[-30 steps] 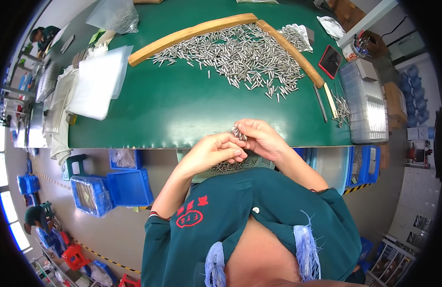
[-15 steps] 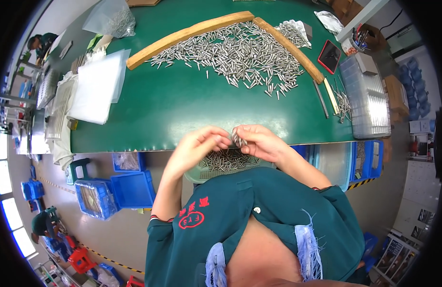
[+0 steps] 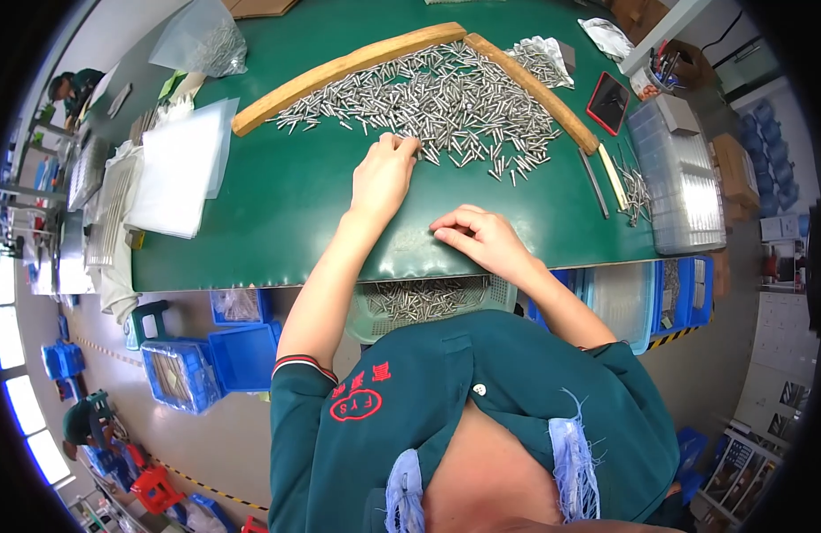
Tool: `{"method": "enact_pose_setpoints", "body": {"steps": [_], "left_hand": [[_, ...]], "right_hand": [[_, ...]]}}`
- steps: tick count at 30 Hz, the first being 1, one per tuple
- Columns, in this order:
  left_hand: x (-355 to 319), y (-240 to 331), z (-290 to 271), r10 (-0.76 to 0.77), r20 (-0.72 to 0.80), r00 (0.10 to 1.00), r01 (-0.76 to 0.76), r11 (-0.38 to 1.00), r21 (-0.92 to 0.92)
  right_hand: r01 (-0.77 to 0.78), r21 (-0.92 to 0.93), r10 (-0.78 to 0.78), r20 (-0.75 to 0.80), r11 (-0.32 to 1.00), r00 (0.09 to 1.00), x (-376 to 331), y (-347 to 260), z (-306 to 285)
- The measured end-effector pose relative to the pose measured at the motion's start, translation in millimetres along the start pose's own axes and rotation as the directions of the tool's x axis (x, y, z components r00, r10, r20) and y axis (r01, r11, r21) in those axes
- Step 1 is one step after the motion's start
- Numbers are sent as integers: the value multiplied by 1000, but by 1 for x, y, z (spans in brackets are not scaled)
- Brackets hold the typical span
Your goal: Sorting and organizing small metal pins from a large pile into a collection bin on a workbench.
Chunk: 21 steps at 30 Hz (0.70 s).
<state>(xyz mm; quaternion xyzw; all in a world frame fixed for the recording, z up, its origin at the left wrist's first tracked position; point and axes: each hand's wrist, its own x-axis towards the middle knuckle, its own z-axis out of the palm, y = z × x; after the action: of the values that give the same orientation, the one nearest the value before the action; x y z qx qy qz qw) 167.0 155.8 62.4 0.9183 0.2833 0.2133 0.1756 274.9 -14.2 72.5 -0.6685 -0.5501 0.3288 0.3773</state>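
Note:
My left hand [image 3: 385, 176] reaches forward to the near edge of a wide pile of small pointed metal pins [image 3: 446, 98]. Its fingers curl down against the outermost pins, and the fingertips are partly hidden. Just inside the table's front edge, my right hand [image 3: 486, 238] hovers low over the green top, thumb and forefinger apart, nothing visible between them. Below that edge, in front of my body, a pale green mesh basket [image 3: 361, 322] holds many similar pins [image 3: 419, 300].
Two wooden bars [image 3: 339, 75] fence the pile's far side. To the right lie a red-edged phone [image 3: 608, 102], loose rods [image 3: 635, 200] and clear plastic boxes [image 3: 672, 195]. Plastic sheets [image 3: 175, 178] lie at left. Blue crates [image 3: 241, 355] stand on the floor.
My left hand has moved forward from the basket to the pile. My right hand has shifted slightly forward and right. The bunch of pins between my hands no longer shows there.

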Motion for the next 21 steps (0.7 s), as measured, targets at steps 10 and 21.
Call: {"method": "enact_pose_setpoints", "body": {"steps": [10,21], "left_hand": [[-9,-9,5,55,29,998,-59,988,145],[-20,-12,2,-59,-2,998,58,988,-146]], "right_hand": [[-2,-219,-32,-152,976,988,37,15,-10],[168,-612,-267,-73,773,961,83,16,-3]]}}
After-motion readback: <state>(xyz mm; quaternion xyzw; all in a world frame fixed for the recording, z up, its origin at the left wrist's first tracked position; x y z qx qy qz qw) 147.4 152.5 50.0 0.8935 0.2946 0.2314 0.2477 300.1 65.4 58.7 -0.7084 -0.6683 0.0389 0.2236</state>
